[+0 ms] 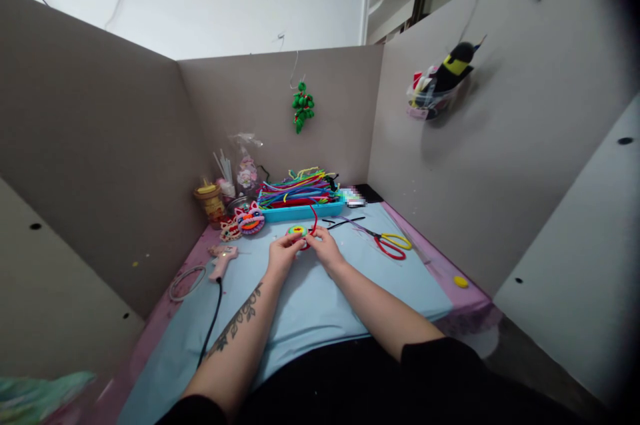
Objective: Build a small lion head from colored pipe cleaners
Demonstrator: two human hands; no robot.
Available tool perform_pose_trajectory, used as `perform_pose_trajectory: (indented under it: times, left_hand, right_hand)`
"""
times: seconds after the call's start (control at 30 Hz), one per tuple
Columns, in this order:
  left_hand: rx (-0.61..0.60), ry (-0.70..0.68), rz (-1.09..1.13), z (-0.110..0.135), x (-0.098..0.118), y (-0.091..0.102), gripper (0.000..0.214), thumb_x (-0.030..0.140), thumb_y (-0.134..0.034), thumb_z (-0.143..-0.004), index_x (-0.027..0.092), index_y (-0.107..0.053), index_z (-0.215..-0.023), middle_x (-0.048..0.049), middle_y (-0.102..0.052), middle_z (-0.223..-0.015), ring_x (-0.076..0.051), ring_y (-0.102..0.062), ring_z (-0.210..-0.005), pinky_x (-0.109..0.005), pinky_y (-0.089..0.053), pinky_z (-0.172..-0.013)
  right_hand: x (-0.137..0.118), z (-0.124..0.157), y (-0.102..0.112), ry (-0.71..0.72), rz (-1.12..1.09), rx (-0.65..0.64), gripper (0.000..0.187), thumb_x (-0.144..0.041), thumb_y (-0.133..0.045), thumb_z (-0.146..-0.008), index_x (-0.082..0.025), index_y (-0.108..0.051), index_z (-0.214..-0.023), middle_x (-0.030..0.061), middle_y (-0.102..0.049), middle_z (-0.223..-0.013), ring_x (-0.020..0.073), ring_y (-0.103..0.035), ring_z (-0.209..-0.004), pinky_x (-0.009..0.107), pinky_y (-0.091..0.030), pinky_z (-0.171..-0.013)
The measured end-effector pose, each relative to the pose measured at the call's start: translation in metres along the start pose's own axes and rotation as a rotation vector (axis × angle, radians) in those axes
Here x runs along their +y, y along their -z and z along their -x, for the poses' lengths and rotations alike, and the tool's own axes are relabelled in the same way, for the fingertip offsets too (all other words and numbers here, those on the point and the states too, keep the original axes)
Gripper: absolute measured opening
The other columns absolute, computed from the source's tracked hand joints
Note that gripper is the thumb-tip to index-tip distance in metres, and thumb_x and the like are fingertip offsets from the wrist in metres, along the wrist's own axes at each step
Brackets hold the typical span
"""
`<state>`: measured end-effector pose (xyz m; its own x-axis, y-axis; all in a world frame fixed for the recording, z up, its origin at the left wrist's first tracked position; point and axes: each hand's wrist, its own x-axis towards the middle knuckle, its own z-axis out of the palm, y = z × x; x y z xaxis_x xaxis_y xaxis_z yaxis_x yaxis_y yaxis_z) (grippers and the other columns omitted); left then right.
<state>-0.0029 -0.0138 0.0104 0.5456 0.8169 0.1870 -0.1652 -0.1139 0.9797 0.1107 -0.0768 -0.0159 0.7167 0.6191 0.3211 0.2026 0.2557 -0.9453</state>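
My left hand (281, 253) pinches a small round coiled pipe-cleaner disc (296, 231) with green, yellow and red rings, held just above the light blue mat (320, 298). My right hand (326, 245) is closed on a red pipe cleaner (314, 218) that curves up from the disc's right edge. Both hands meet at the middle of the mat, in front of a blue tray (300, 213) piled with coloured pipe cleaners.
Red-and-yellow scissors (393, 243) and black pipe-cleaner pieces (345, 220) lie right of my hands. A pink glue gun (223, 260) with black cord lies left, near finished coiled figures (246, 220), and jars (213, 202). Cardboard walls enclose the desk; a green ornament (303, 107) hangs behind.
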Motion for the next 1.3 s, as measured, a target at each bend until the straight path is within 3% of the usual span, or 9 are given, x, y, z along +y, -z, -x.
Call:
perform_pose_trajectory:
  times: [0.13,0.23,0.37,0.5,0.6,0.83,0.93,1.07,1.3]
  left_hand:
    - [-0.001,-0.001,0.009,-0.002,-0.001,0.001,0.04,0.036,-0.076,-0.057,0.011,-0.073,-0.088,-0.0027,-0.064,-0.061,-0.005,-0.04,-0.04,-0.018,-0.029,-0.037]
    - [0.016,0.0,0.005,-0.004,-0.003,0.002,0.041,0.038,-0.076,-0.057,0.01,-0.073,-0.087,-0.0031,-0.065,-0.062,-0.004,-0.039,-0.04,-0.019,-0.028,-0.037]
    - [0.046,0.018,0.012,-0.007,-0.005,0.004,0.043,0.039,-0.077,-0.056,0.01,-0.072,-0.088,-0.0052,-0.067,-0.069,-0.004,-0.04,-0.042,-0.019,-0.029,-0.039]
    - [0.08,0.044,0.044,-0.01,-0.006,0.007,0.044,0.039,-0.078,-0.054,0.012,-0.072,-0.088,-0.0062,-0.068,-0.075,-0.004,-0.041,-0.044,-0.019,-0.029,-0.04]
    - [0.083,0.066,0.083,-0.011,-0.004,0.01,0.046,0.038,-0.079,-0.052,0.012,-0.072,-0.089,-0.0051,-0.068,-0.073,-0.003,-0.038,-0.042,-0.019,-0.026,-0.039]
    - [-0.037,0.108,0.129,-0.01,-0.001,0.012,0.044,0.037,-0.08,-0.05,0.012,-0.072,-0.085,-0.0021,-0.065,-0.062,-0.002,-0.032,-0.038,-0.019,-0.022,-0.038]
    - [-0.08,0.115,0.124,-0.01,-0.002,0.012,0.042,0.038,-0.08,-0.051,0.013,-0.073,-0.084,-0.0018,-0.064,-0.061,-0.002,-0.032,-0.038,-0.019,-0.021,-0.038]
    - [-0.038,0.104,0.109,-0.012,-0.003,0.013,0.046,0.038,-0.08,-0.05,0.012,-0.072,-0.087,-0.0011,-0.062,-0.057,-0.002,-0.031,-0.038,-0.019,-0.02,-0.038]
    - [0.05,0.078,0.068,-0.016,-0.005,0.017,0.046,0.039,-0.079,-0.053,0.012,-0.072,-0.09,-0.0018,-0.063,-0.061,-0.003,-0.035,-0.04,-0.018,-0.025,-0.038]
  right_hand:
    - [-0.002,0.001,-0.001,0.028,0.01,-0.006,0.028,-0.045,-0.066,-0.065,-0.019,-0.059,-0.059,0.0044,-0.057,-0.1,0.0196,-0.052,-0.098,0.03,-0.035,-0.091]
    - [-0.005,0.001,-0.001,0.005,0.001,-0.033,0.031,-0.047,-0.063,-0.067,-0.018,-0.056,-0.058,0.0015,-0.058,-0.08,0.017,-0.054,-0.081,0.028,-0.04,-0.078]
    - [-0.006,-0.004,0.007,-0.064,0.043,0.04,0.034,-0.049,-0.054,-0.073,-0.02,-0.049,-0.058,-0.004,-0.045,-0.054,0.0131,-0.044,-0.056,0.025,-0.037,-0.058]
    - [-0.002,-0.013,0.021,0.161,0.283,0.153,0.013,-0.032,-0.055,-0.072,-0.02,-0.055,-0.079,-0.0009,-0.053,-0.069,0.0153,-0.049,-0.064,0.028,-0.041,-0.064]
    - [0.001,-0.017,0.028,0.28,0.43,0.097,0.022,-0.022,-0.051,-0.072,-0.021,-0.058,-0.093,0.0041,-0.056,-0.085,0.0173,-0.053,-0.074,0.03,-0.043,-0.07]
    - [-0.007,-0.013,0.03,0.362,0.489,0.064,0.028,-0.018,-0.043,-0.078,-0.021,-0.06,-0.101,0.0066,-0.057,-0.092,0.0175,-0.054,-0.075,0.031,-0.045,-0.073]
    - [-0.01,-0.012,0.031,0.385,0.468,0.063,0.028,-0.015,-0.041,-0.078,-0.022,-0.063,-0.096,0.0065,-0.057,-0.091,0.0187,-0.054,-0.08,0.032,-0.044,-0.076]
    - [-0.01,-0.014,0.032,0.385,0.423,0.094,0.024,-0.017,-0.046,-0.076,-0.022,-0.068,-0.084,0.0065,-0.056,-0.088,0.0202,-0.054,-0.085,0.034,-0.044,-0.081]
    - [-0.01,-0.01,0.026,0.405,0.316,0.04,0.027,-0.019,-0.047,-0.076,-0.023,-0.07,-0.088,0.0066,-0.058,-0.091,0.0196,-0.057,-0.087,0.034,-0.046,-0.082]
